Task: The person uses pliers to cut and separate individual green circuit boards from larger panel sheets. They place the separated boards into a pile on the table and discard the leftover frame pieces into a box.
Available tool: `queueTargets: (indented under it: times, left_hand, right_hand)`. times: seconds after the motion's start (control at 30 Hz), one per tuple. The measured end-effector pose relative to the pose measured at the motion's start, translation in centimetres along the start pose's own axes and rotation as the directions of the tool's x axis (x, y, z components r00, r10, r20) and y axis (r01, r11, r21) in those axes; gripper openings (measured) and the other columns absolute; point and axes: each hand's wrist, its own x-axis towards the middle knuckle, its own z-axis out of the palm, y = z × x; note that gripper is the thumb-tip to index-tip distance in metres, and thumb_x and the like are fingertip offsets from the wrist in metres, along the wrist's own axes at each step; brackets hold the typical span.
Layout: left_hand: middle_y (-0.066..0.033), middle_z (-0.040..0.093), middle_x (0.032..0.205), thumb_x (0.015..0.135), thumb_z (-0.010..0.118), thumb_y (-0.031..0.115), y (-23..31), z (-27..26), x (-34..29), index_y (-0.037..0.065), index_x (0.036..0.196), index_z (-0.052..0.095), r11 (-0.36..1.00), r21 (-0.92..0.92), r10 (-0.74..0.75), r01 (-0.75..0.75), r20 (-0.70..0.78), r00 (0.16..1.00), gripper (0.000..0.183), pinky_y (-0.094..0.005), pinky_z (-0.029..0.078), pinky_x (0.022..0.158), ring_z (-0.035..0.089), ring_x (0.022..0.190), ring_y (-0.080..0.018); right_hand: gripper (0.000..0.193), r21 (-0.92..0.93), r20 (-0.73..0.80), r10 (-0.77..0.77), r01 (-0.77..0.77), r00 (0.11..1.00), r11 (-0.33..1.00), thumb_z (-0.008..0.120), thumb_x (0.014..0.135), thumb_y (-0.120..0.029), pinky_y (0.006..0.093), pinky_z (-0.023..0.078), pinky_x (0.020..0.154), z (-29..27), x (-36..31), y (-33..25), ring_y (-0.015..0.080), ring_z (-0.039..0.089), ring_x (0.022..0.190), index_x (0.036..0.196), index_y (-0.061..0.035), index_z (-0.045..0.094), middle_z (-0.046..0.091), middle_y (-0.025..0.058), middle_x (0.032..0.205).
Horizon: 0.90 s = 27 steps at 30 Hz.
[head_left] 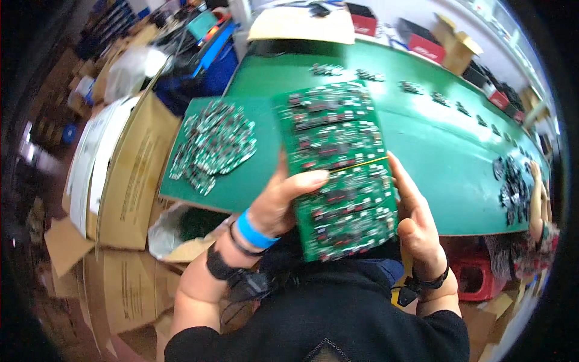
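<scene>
A green circuit board panel (347, 202) hangs upright before my chest, covered with rows of small black, white and red parts. A yellow rubber band (362, 163) runs across its middle. My left hand (280, 196) grips the left edge, thumb lying over the face near the band and the other fingers hidden behind. Along the right edge is my right hand (419, 220), its fingertips touching the panel where the band reaches that side. Whether several panels are stacked cannot be seen. Left of the panel, a heap of small green circuit boards (214, 142) lies on the green table (434, 199).
Small clusters of parts (412, 88) form a line along the table's far side. Another person's hand (535, 172) is beside black parts (514, 187) at far right. Cardboard boxes (132, 175) stand left, a red stool (476, 280) lower right, red boxes (425, 47) at the back.
</scene>
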Motion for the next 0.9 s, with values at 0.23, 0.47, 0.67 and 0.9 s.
queueTargets:
  times: [0.23, 0.47, 0.67, 0.9]
  left_hand:
    - [-0.0097, 0.054, 0.128, 0.087, 0.068, 0.028, -7.9, 5.5, 16.9, 0.012, 0.140, 0.032, 0.934, 0.317, -0.230, 0.163, 0.186, 0.955, 0.066, -0.0393, 0.049, 0.096, 0.056, 0.114, -0.0201]
    - [-0.0086, 0.057, 0.123, 0.079, 0.072, 0.047, -14.8, 3.4, 25.5, 0.010, 0.138, 0.036, 0.790, 0.554, -0.293, 0.263, -0.036, 0.956, 0.078, -0.0389, 0.050, 0.091, 0.059, 0.108, -0.0196]
    - [-0.0068, 0.061, 0.116, 0.081, 0.064, 0.057, -15.0, 5.8, 25.4, 0.016, 0.136, 0.039, 0.741, 0.591, -0.335, 0.319, -0.087, 0.938, 0.074, -0.0424, 0.055, 0.080, 0.065, 0.098, -0.0187]
    - [-0.0098, 0.055, 0.124, 0.078, 0.067, 0.061, -16.3, 5.2, 26.9, 0.010, 0.139, 0.038, 0.677, 0.682, -0.236, 0.278, -0.157, 0.959, 0.085, -0.0497, 0.049, 0.090, 0.058, 0.112, -0.0224]
  right_hand:
    - [0.070, 0.026, -0.420, 0.026, -0.016, 0.907, 1.000, 0.064, 0.082, -0.012, 0.0328, 0.036, 0.106, -10.7, -2.6, -0.1, 0.0210, 0.049, 0.124, 0.142, 0.0073, 0.035, 0.051, 0.0149, 0.135]
    - [0.064, 0.098, -0.413, 0.100, -0.065, 0.905, 0.993, 0.063, 0.086, -0.010, 0.0318, 0.043, 0.100, -18.0, -2.9, 2.2, 0.0193, 0.054, 0.117, 0.142, 0.0061, 0.037, 0.054, 0.0145, 0.131]
    - [0.064, 0.111, -0.393, 0.175, -0.143, 0.903, 0.984, 0.063, 0.086, -0.011, 0.0312, 0.045, 0.097, -21.7, -2.7, 1.9, 0.0201, 0.056, 0.114, 0.141, 0.0073, 0.037, 0.054, 0.0153, 0.131]
    - [0.040, -0.498, -0.619, -0.331, -0.030, 0.713, 0.867, 0.064, 0.088, -0.013, 0.0295, 0.048, 0.085, -18.9, -4.1, -1.9, 0.0172, 0.059, 0.098, 0.125, 0.0010, 0.058, 0.062, 0.0116, 0.113]
